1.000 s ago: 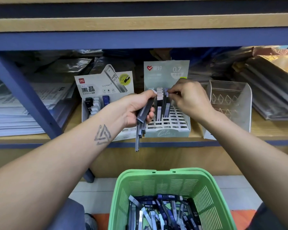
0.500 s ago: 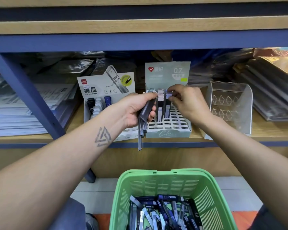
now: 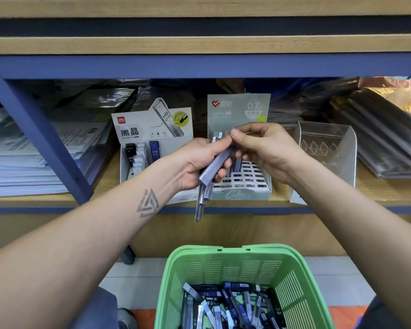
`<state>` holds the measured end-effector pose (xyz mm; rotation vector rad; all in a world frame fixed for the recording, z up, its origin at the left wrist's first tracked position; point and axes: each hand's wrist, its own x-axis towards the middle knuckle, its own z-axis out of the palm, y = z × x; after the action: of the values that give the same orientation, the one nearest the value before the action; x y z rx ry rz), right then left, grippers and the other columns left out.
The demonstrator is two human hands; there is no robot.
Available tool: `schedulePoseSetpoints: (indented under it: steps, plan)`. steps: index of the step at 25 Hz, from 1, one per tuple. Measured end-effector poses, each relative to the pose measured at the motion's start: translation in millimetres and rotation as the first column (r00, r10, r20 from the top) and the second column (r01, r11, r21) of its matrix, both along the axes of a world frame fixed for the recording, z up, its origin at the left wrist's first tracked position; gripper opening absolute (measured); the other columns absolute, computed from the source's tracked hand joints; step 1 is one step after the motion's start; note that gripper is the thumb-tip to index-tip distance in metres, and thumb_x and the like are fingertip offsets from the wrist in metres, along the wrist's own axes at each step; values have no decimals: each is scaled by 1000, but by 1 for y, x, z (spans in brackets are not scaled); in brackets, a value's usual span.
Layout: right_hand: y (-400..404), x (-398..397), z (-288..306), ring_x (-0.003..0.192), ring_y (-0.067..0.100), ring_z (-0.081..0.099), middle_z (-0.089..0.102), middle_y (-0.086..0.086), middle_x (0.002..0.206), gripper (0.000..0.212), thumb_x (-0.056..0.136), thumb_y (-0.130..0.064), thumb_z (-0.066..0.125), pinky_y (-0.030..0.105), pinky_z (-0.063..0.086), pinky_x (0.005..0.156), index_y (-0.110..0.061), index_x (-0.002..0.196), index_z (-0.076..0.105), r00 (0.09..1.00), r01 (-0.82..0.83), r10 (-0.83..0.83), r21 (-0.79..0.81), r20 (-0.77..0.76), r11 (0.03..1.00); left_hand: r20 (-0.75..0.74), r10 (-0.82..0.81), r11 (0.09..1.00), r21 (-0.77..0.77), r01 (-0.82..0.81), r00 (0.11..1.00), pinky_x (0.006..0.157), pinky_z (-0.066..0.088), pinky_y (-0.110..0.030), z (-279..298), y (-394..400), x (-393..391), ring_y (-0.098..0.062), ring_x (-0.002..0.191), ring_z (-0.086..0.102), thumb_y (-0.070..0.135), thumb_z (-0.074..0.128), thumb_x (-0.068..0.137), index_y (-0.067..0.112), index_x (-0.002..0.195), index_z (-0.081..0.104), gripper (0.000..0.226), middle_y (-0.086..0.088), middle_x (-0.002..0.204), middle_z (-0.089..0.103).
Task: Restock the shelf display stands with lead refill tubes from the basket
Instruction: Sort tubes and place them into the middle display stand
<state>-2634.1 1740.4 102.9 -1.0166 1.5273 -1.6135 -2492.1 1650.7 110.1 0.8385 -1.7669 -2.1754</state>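
Note:
My left hand [image 3: 201,162] grips a bundle of grey lead refill tubes [image 3: 211,172] that hang down in front of the shelf edge. My right hand [image 3: 263,146] pinches the top end of one tube in that bundle, just in front of the grey-green 0.7 display stand [image 3: 244,193]. A few tubes stand in that stand's back slots, partly hidden by my hands. To its left is the white HB 0.5 display stand [image 3: 152,129] with several tubes in it. The green basket [image 3: 292,276] below holds many loose tubes.
A clear plastic stand [image 3: 328,148] sits right of the 0.7 stand. Stacks of paper [image 3: 22,167] lie at the left and dark wrapped packs [image 3: 384,138] at the right. A blue shelf post [image 3: 40,138] slants down on the left.
My right hand has left the slots of the 0.7 stand and come back to the bundle, where it now pinches a tube. The left hand has risen slightly with the bundle.

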Motion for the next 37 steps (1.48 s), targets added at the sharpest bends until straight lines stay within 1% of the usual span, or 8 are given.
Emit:
schedulePoseSetpoints:
  steps: [5, 9, 13, 15, 22, 27, 31, 37]
  plan:
    - [6, -13, 0, 69, 16, 69, 73, 12, 82, 15, 89, 7, 65, 19, 58, 67, -3, 98, 70, 968, -10, 24, -57, 249, 998, -17, -25, 1000, 18, 25, 1000, 41, 38, -19, 0, -5, 7, -15, 45, 47, 31, 64, 97, 9, 99, 62, 23, -8, 67, 57]
    - [6, -14, -4, 90, 24, 73, 75, 18, 100, 35, 86, 16, 62, 28, 60, 84, 4, 118, 65, 968, -47, 58, -51, 245, 998, -39, 107, 988, -108, -111, 993, 45, 46, -22, -4, -10, 9, -15, 47, 55, 14, 81, 81, 8, 91, 62, 23, -6, 64, 62]
    - [5, -12, -7, 93, 28, 72, 74, 19, 98, 31, 85, 17, 63, 33, 59, 91, 4, 112, 68, 972, -46, 56, -48, 228, 998, -57, 179, 924, -334, -188, 982, 64, 54, -25, -8, -10, 6, -14, 64, 63, 15, 89, 71, 8, 89, 65, 31, -2, 69, 64]
    - [5, -11, -7, 95, 29, 71, 71, 23, 101, 28, 85, 12, 66, 37, 59, 92, 2, 111, 70, 975, -57, 65, -45, 211, 997, -56, 178, 901, -393, -186, 982, 61, 52, -22, -9, -8, 6, -12, 63, 60, 18, 90, 70, 10, 87, 64, 32, 0, 66, 61]
    - [7, -16, 3, 69, 16, 69, 69, 7, 79, 22, 81, 5, 77, 28, 59, 70, -9, 98, 72, 977, 142, -149, -59, -152, 988, 111, 290, 940, -218, -262, 950, 37, 37, -21, -7, -20, 5, -16, 42, 47, 30, 62, 98, 6, 93, 58, 25, -10, 64, 65]
    - [2, -13, -5, 80, 18, 70, 70, -5, 88, 22, 85, -10, 79, 36, 60, 84, -25, 101, 75, 765, 211, -211, -73, -608, 975, 219, 211, 977, -58, -204, 953, 36, 38, -18, -1, -32, 10, -16, 42, 49, 22, 58, 97, 10, 82, 57, 20, -12, 67, 64]
    - [0, -9, -6, 83, 13, 69, 70, -9, 89, 22, 86, -11, 78, 33, 58, 85, -25, 103, 74, 685, 219, -240, -119, -688, 968, 248, 185, 983, -47, -179, 951, 35, 38, -18, -3, -31, 9, -15, 42, 49, 23, 57, 98, 11, 79, 57, 22, -10, 65, 63]
    - [0, -8, -8, 83, 19, 70, 70, -3, 85, 25, 83, -7, 80, 41, 59, 84, -26, 96, 72, 725, 146, -199, -134, -659, 980, 242, 159, 986, 5, -165, 957, 36, 38, -17, -3, -33, 10, -15, 45, 48, 24, 55, 98, 10, 75, 54, 27, -11, 62, 60]
